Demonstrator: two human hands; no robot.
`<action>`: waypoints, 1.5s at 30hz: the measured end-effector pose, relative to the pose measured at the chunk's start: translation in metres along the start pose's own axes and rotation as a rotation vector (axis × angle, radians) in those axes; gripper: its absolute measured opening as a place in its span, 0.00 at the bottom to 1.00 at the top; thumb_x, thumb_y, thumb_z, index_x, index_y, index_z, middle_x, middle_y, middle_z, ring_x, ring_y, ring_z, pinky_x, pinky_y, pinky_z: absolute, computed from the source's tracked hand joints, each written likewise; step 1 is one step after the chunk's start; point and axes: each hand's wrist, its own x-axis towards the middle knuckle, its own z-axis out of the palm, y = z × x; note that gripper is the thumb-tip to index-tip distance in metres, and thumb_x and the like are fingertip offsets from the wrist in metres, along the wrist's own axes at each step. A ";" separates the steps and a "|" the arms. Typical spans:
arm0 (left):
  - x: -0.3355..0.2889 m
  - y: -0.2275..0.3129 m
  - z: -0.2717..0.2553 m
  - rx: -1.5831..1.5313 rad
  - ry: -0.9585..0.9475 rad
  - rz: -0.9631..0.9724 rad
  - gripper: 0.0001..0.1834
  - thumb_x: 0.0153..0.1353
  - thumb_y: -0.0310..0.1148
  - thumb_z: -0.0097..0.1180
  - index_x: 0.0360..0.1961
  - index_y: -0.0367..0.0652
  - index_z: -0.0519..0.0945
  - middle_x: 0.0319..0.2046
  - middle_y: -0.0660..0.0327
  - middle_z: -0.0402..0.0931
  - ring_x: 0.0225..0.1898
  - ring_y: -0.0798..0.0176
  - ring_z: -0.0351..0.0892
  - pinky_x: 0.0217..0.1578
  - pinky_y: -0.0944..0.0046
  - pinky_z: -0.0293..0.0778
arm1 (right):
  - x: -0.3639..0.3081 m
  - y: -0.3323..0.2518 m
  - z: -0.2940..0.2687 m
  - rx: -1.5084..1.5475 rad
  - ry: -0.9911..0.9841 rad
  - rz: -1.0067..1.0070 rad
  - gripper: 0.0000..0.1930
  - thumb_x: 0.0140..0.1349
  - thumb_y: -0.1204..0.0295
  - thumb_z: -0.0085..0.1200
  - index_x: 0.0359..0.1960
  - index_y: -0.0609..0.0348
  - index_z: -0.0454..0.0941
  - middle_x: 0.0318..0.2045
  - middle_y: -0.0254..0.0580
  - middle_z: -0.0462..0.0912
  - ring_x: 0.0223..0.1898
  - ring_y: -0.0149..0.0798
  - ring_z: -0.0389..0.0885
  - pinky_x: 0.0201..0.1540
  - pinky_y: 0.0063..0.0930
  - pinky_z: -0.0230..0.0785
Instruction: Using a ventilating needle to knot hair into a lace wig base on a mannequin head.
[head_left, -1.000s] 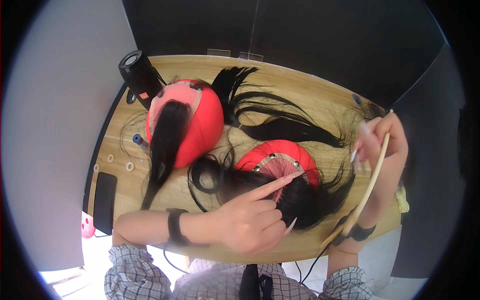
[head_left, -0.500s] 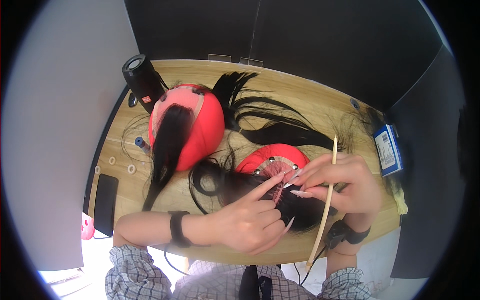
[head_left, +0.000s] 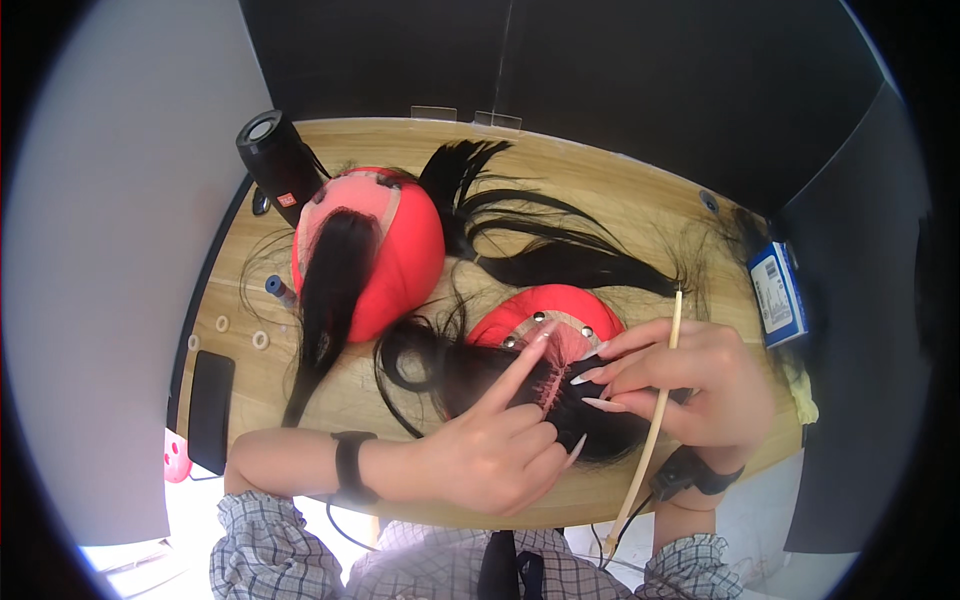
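My left hand [head_left: 495, 445] lies over a black-haired wig, its index finger stretched out to the pink netting and the other fingers loosely bent. I see nothing held in it. The wig's black hair [head_left: 590, 420] is parted along a pink, laced-looking line [head_left: 550, 385]. Its pale-edged cap [head_left: 568, 322] is pinned with round-headed pins to a red head form [head_left: 500, 308]. To the right, my right hand [head_left: 690, 385] has a long pale stick [head_left: 645, 455] with a thin tip in its fingers. Its long-nailed fingertips are close to the parting; any strand between them is too fine to see.
A second red head form [head_left: 420, 240] with a black hairpiece [head_left: 340, 260] stands left. Behind lie loose long hair [head_left: 560, 262] and a black cylindrical speaker [head_left: 275, 165]. A black phone [head_left: 212, 410] is near the left edge, a blue-white box [head_left: 778, 295] at right. Dark panels enclose the table.
My left index finger has moved up from the parting toward the cap's edge. My right hand has shifted slightly right and down, and the stick's upper end with it.
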 end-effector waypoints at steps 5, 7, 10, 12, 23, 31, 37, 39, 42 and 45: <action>-0.003 -0.006 0.008 0.034 -0.031 0.143 0.11 0.46 0.23 0.57 0.14 0.36 0.68 0.13 0.64 0.57 0.17 0.65 0.64 0.60 0.37 0.67 | -0.002 -0.002 -0.001 -0.043 -0.038 -0.020 0.05 0.49 0.74 0.65 0.28 0.57 0.84 0.30 0.39 0.86 0.40 0.43 0.85 0.39 0.33 0.78; -0.004 -0.006 0.010 0.022 -0.025 0.144 0.09 0.46 0.23 0.56 0.15 0.35 0.70 0.14 0.63 0.58 0.17 0.64 0.65 0.60 0.38 0.68 | -0.003 -0.002 -0.002 -0.034 -0.040 -0.014 0.05 0.49 0.74 0.65 0.28 0.57 0.84 0.30 0.39 0.86 0.41 0.43 0.85 0.39 0.33 0.78; -0.002 -0.005 0.006 0.031 -0.060 0.135 0.08 0.46 0.24 0.56 0.17 0.34 0.71 0.14 0.63 0.59 0.18 0.63 0.66 0.60 0.38 0.68 | -0.004 -0.002 -0.002 -0.034 -0.045 -0.006 0.04 0.50 0.74 0.65 0.28 0.57 0.84 0.30 0.39 0.86 0.42 0.43 0.85 0.39 0.33 0.78; -0.001 -0.003 0.004 0.038 -0.087 0.136 0.07 0.46 0.24 0.56 0.17 0.34 0.72 0.14 0.63 0.59 0.18 0.63 0.66 0.60 0.38 0.68 | -0.005 -0.004 -0.002 -0.042 -0.047 -0.004 0.04 0.50 0.74 0.65 0.28 0.57 0.84 0.30 0.39 0.86 0.42 0.43 0.85 0.39 0.33 0.78; -0.005 0.003 0.004 0.125 -0.101 0.082 0.09 0.45 0.24 0.57 0.14 0.36 0.70 0.14 0.64 0.56 0.17 0.65 0.61 0.60 0.35 0.66 | -0.007 -0.011 -0.001 -0.087 -0.074 0.012 0.04 0.50 0.73 0.65 0.27 0.58 0.83 0.32 0.38 0.86 0.45 0.42 0.84 0.41 0.34 0.78; -0.007 0.006 0.009 0.138 -0.063 0.063 0.10 0.45 0.24 0.57 0.14 0.36 0.69 0.13 0.64 0.53 0.16 0.66 0.59 0.60 0.33 0.65 | -0.019 -0.024 -0.001 -0.200 -0.047 0.043 0.04 0.49 0.75 0.64 0.28 0.57 0.84 0.34 0.36 0.86 0.46 0.41 0.83 0.44 0.34 0.78; -0.007 0.005 0.006 0.155 -0.090 0.071 0.09 0.46 0.25 0.57 0.15 0.36 0.70 0.14 0.64 0.54 0.17 0.66 0.60 0.60 0.33 0.65 | -0.008 -0.026 0.004 -0.253 0.012 -0.065 0.07 0.50 0.74 0.64 0.32 0.58 0.83 0.39 0.37 0.86 0.48 0.39 0.82 0.45 0.33 0.77; -0.007 0.006 0.006 0.161 -0.100 0.077 0.08 0.45 0.25 0.57 0.15 0.36 0.71 0.14 0.64 0.55 0.17 0.66 0.60 0.60 0.33 0.65 | -0.008 -0.024 0.006 -0.256 0.004 -0.076 0.07 0.51 0.74 0.63 0.33 0.59 0.83 0.39 0.37 0.86 0.48 0.39 0.82 0.46 0.33 0.77; -0.007 0.006 0.007 0.155 -0.104 0.064 0.07 0.44 0.25 0.57 0.16 0.35 0.72 0.14 0.64 0.55 0.17 0.66 0.61 0.60 0.33 0.65 | -0.009 -0.022 0.009 -0.264 -0.060 -0.026 0.07 0.51 0.74 0.63 0.32 0.60 0.82 0.38 0.38 0.86 0.48 0.40 0.82 0.47 0.33 0.76; -0.006 0.004 0.010 0.162 -0.040 0.070 0.17 0.50 0.25 0.60 0.13 0.40 0.63 0.14 0.65 0.50 0.15 0.67 0.55 0.57 0.36 0.70 | -0.011 -0.022 0.006 -0.247 -0.074 -0.005 0.05 0.52 0.75 0.62 0.30 0.60 0.81 0.37 0.38 0.86 0.49 0.40 0.82 0.47 0.33 0.76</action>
